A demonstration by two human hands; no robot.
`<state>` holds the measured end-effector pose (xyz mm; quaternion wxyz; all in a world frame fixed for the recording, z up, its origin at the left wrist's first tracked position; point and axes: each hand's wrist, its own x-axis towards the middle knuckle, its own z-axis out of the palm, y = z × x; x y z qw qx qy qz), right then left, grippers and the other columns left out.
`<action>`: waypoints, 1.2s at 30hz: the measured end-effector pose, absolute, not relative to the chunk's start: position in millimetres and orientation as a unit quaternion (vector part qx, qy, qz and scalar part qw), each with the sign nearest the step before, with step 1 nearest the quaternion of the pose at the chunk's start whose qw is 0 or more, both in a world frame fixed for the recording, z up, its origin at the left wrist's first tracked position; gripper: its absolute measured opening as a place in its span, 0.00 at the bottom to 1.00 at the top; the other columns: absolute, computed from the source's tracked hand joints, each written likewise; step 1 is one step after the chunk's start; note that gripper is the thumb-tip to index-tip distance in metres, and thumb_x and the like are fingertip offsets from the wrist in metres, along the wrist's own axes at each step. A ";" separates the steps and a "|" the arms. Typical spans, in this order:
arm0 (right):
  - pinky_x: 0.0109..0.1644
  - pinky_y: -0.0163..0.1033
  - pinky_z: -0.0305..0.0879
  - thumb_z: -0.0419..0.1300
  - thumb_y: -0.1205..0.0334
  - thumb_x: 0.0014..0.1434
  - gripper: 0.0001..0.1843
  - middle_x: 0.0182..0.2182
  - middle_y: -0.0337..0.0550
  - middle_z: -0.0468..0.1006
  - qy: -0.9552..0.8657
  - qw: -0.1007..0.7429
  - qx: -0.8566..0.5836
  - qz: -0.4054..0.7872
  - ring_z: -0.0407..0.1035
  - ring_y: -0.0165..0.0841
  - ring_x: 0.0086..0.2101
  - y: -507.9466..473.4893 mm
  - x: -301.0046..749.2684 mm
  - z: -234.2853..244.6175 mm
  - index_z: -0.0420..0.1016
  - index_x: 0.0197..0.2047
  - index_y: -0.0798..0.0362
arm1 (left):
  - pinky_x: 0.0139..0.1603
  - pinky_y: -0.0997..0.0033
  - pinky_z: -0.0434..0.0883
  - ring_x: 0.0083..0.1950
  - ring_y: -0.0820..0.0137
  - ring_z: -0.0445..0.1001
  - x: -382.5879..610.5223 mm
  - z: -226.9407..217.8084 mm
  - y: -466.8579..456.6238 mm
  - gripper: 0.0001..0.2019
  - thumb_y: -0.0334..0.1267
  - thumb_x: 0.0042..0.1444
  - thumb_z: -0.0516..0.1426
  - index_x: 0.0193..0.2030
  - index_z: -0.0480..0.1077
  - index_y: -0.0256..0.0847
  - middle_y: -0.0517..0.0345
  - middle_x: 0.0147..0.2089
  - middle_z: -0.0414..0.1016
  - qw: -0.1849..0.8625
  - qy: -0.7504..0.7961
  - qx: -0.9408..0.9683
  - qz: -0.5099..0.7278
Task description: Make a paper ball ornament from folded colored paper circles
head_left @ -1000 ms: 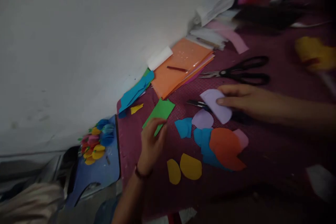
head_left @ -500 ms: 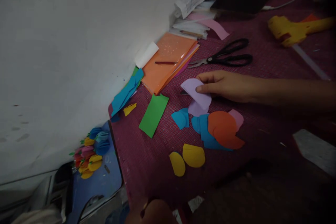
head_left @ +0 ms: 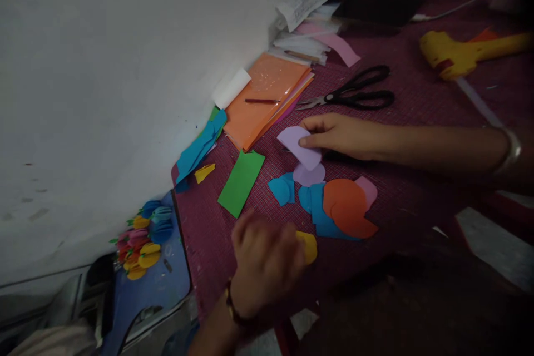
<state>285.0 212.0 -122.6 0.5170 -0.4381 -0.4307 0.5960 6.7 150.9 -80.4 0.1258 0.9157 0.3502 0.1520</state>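
Note:
Between the thumb and fingers of my right hand is a folded lilac paper circle. Just below it on the table lies another lilac paper circle. My left hand, smeared by motion, hovers over the near part of the table; its fingers cannot be made out clearly. A yellow paper circle shows partly beside the left fingers. Orange paper circles overlap blue paper and a pink paper piece right of centre. Small blue paper pieces lie left of them.
Black-handled scissors lie beyond my right hand. A yellow glue gun rests at the right. Orange sheets, a green paper rectangle and blue strips lie leftward. Colourful paper ornaments sit on a blue surface.
My left hand has risen from the bottom edge to above the yellow circles, covering one. My right hand still holds the lilac circle, slightly further left in view.

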 end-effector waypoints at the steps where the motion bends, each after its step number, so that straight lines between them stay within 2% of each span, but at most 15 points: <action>1: 0.23 0.32 0.61 0.70 0.59 0.48 0.10 0.23 0.37 0.73 -0.443 0.512 -0.436 0.593 0.65 0.27 0.23 211.4 282.5 -121.7 0.73 0.26 0.51 | 0.55 0.48 0.70 0.41 0.63 0.74 15.9 -84.4 165.1 0.09 0.39 0.58 0.61 0.46 0.72 0.53 0.57 0.37 0.74 0.083 0.352 0.916 0.175; 3: 0.24 0.32 0.61 0.70 0.58 0.48 0.11 0.22 0.36 0.72 -0.470 0.500 -0.427 0.589 0.64 0.27 0.23 210.4 278.5 -119.7 0.72 0.27 0.51 | 0.47 0.54 0.71 0.44 0.60 0.73 34.1 -94.8 192.2 0.08 0.40 0.60 0.59 0.47 0.71 0.45 0.51 0.40 0.74 0.070 0.375 0.912 0.152; 7: 0.25 0.31 0.60 0.70 0.58 0.47 0.13 0.22 0.33 0.70 -0.474 0.511 -0.428 0.576 0.62 0.25 0.23 213.8 277.1 -116.3 0.69 0.26 0.52 | 0.47 0.59 0.69 0.46 0.60 0.72 65.2 -120.2 230.2 0.14 0.48 0.57 0.62 0.44 0.72 0.41 0.51 0.42 0.75 0.124 0.369 0.917 0.092; 10: 0.26 0.31 0.62 0.69 0.61 0.48 0.10 0.23 0.34 0.70 -0.432 0.545 -0.435 0.572 0.63 0.25 0.24 219.2 281.6 -116.4 0.70 0.28 0.52 | 0.41 0.64 0.67 0.39 0.65 0.70 82.0 -132.1 243.0 0.09 0.41 0.55 0.62 0.30 0.68 0.42 0.57 0.34 0.70 0.164 0.377 0.905 0.109; 12: 0.26 0.31 0.61 0.68 0.62 0.48 0.10 0.25 0.34 0.70 -0.398 0.564 -0.440 0.575 0.63 0.25 0.24 221.3 285.4 -118.2 0.70 0.30 0.52 | 0.35 0.68 0.64 0.33 0.69 0.66 87.9 -132.5 246.4 0.12 0.35 0.55 0.59 0.24 0.61 0.42 0.61 0.28 0.65 0.190 0.400 0.884 0.151; 15: 0.20 0.30 0.52 0.67 0.62 0.49 0.10 0.23 0.33 0.68 -0.369 0.574 -0.448 0.577 0.58 0.23 0.20 219.4 287.7 -122.4 0.70 0.31 0.52 | 0.29 0.70 0.57 0.26 0.73 0.59 88.9 -126.3 246.6 0.11 0.31 0.55 0.54 0.26 0.55 0.43 0.66 0.24 0.57 0.186 0.453 0.837 0.245; 18: 0.18 0.31 0.45 0.65 0.61 0.52 0.09 0.19 0.30 0.63 -0.366 0.564 -0.428 0.604 0.50 0.21 0.17 213.3 282.7 -125.1 0.69 0.31 0.52 | 0.27 0.71 0.53 0.24 0.74 0.54 86.9 -121.7 244.3 0.12 0.28 0.53 0.53 0.26 0.52 0.44 0.68 0.23 0.52 0.167 0.470 0.804 0.323; 22: 0.18 0.32 0.50 0.65 0.61 0.53 0.08 0.19 0.30 0.65 -0.401 0.540 -0.417 0.612 0.54 0.22 0.17 207.2 275.6 -125.4 0.70 0.34 0.52 | 0.28 0.72 0.53 0.25 0.75 0.54 84.6 -119.7 244.8 0.12 0.25 0.48 0.53 0.26 0.52 0.44 0.67 0.24 0.52 0.191 0.463 0.787 0.360; 25: 0.21 0.32 0.56 0.66 0.59 0.53 0.08 0.20 0.32 0.67 -0.405 0.539 -0.405 0.617 0.57 0.23 0.18 207.3 278.4 -127.4 0.71 0.33 0.51 | 0.28 0.74 0.56 0.26 0.75 0.56 76.8 -114.1 247.1 0.11 0.24 0.47 0.53 0.28 0.55 0.43 0.66 0.26 0.55 0.257 0.476 0.754 0.373; 28: 0.21 0.32 0.57 0.68 0.57 0.52 0.10 0.21 0.32 0.68 -0.396 0.546 -0.392 0.626 0.56 0.23 0.19 208.6 283.6 -131.1 0.72 0.32 0.51 | 0.29 0.75 0.61 0.27 0.76 0.62 63.3 -106.1 246.1 0.07 0.27 0.49 0.54 0.32 0.62 0.42 0.65 0.28 0.62 0.366 0.475 0.710 0.369; 30: 0.22 0.32 0.58 0.70 0.56 0.49 0.12 0.22 0.33 0.69 -0.402 0.543 -0.395 0.623 0.57 0.23 0.19 208.6 285.1 -132.6 0.73 0.31 0.52 | 0.30 0.75 0.64 0.28 0.76 0.65 55.1 -102.0 243.3 0.01 0.33 0.54 0.55 0.34 0.67 0.41 0.63 0.29 0.66 0.415 0.465 0.686 0.375; 33: 0.28 0.33 0.65 0.73 0.56 0.46 0.13 0.27 0.36 0.75 -0.427 0.536 -0.404 0.606 0.66 0.26 0.25 207.4 283.7 -132.6 0.75 0.32 0.50 | 0.30 0.75 0.64 0.28 0.76 0.65 50.0 -99.8 240.0 0.11 0.43 0.60 0.55 0.31 0.69 0.40 0.62 0.27 0.65 0.406 0.459 0.684 0.396; 34: 0.31 0.34 0.67 0.73 0.56 0.46 0.13 0.29 0.37 0.77 -0.435 0.534 -0.405 0.601 0.68 0.28 0.28 207.0 282.9 -132.5 0.76 0.32 0.50 | 0.29 0.76 0.63 0.27 0.76 0.64 50.5 -100.2 239.9 0.11 0.42 0.60 0.56 0.29 0.69 0.39 0.63 0.26 0.64 0.385 0.462 0.692 0.400; 36: 0.35 0.36 0.70 0.73 0.56 0.46 0.12 0.31 0.37 0.79 -0.442 0.531 -0.407 0.598 0.71 0.31 0.31 206.6 281.4 -133.2 0.78 0.33 0.48 | 0.28 0.77 0.61 0.27 0.78 0.62 54.2 -102.8 241.5 0.05 0.34 0.54 0.60 0.29 0.67 0.40 0.65 0.26 0.63 0.348 0.466 0.707 0.401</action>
